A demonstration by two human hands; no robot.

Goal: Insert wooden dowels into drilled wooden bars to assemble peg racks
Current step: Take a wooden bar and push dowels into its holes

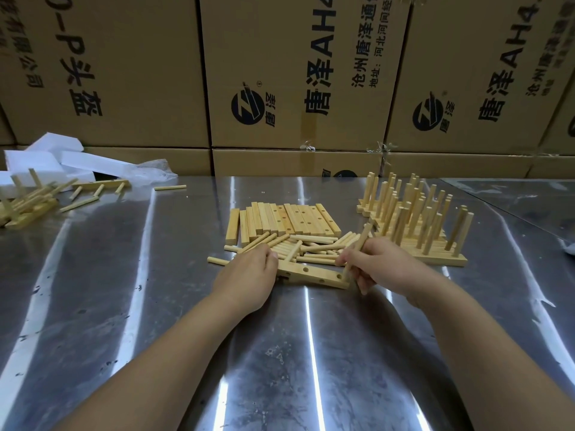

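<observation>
A drilled wooden bar [314, 275] lies flat on the steel table between my hands, with open holes showing along its top. My left hand [249, 276] grips its left end. My right hand [382, 265] holds a tilted dowel [361, 244] whose lower end sits at the bar's right end hole. Just behind the bar lies a heap of loose dowels [298, 247]. Behind those sits a row of drilled bars [280, 220].
Several finished peg racks [417, 219] stand at the right. More racks and stray dowels [34, 200] lie at the far left beside white foam blocks [56, 157]. A wall of cardboard boxes [298, 76] closes off the back edge of the table [155, 306].
</observation>
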